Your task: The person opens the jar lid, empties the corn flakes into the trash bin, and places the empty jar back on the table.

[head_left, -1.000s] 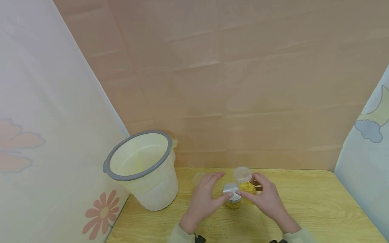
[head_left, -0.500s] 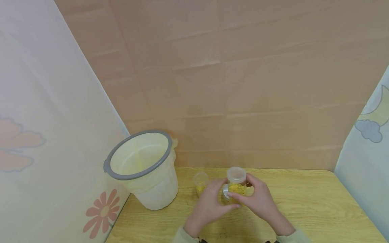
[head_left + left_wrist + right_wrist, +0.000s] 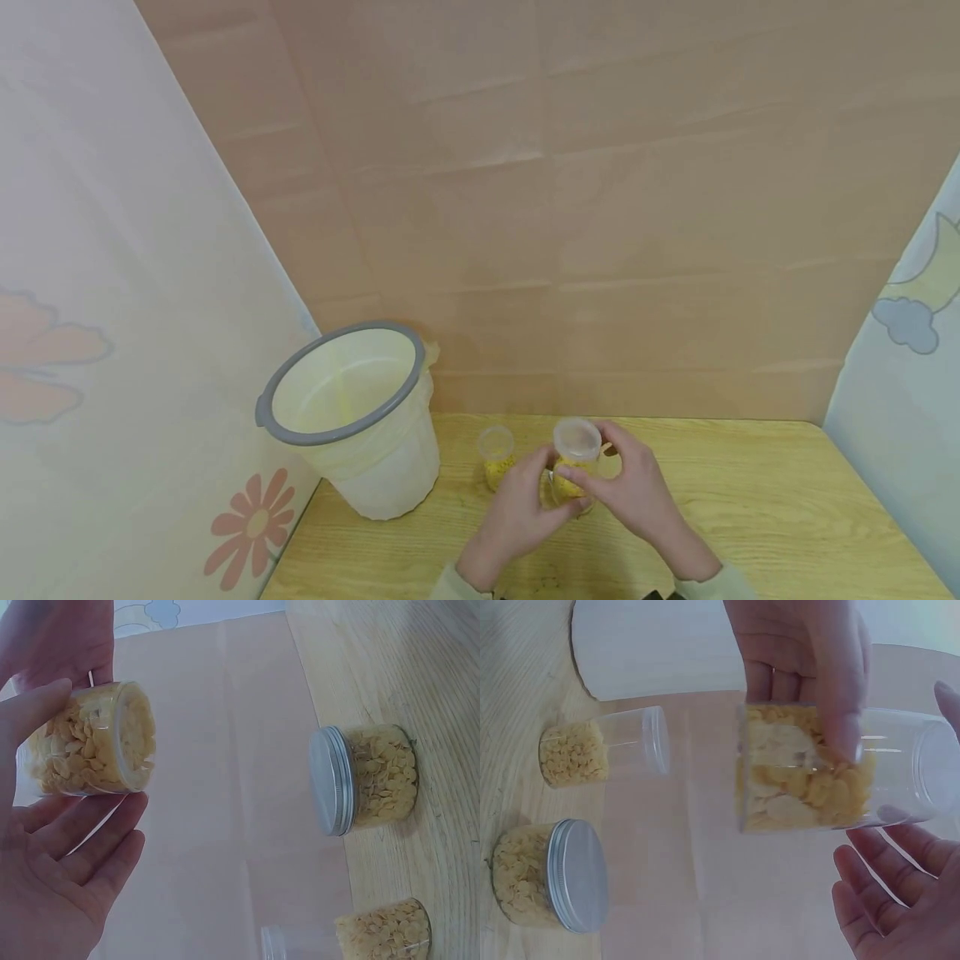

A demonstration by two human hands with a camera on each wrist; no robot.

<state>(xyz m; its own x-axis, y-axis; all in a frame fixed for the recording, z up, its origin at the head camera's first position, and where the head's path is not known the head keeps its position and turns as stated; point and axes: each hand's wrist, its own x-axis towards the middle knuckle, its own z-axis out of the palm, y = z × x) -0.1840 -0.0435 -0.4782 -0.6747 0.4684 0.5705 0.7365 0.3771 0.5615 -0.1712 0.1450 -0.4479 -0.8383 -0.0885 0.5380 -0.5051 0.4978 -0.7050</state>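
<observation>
A clear plastic jar (image 3: pixel 577 442), part filled with small flat yellow pieces, is held upright above the table. Around its lower part my left hand (image 3: pixel 516 507) grips it, thumb across the front. Higher up, my right hand (image 3: pixel 639 493) has its thumb in front and fingers behind, near the translucent lid (image 3: pixel 937 766). A squat jar with a silver lid (image 3: pixel 331 780) stands on the table, mostly hidden behind the held jar in the head view. To the left stands another clear jar (image 3: pixel 497 457), also part filled with yellow pieces.
A white bin (image 3: pixel 375 475) with a grey rim and a pale yellow liner stands at the left of the wooden table (image 3: pixel 757 508). A brown sheet (image 3: pixel 637 208) hangs behind the table. Pale printed sheets flank it.
The held jar has moved left with my right hand, now in front of the silver-lidded jar. My left hand has come from beside that jar onto the held one.
</observation>
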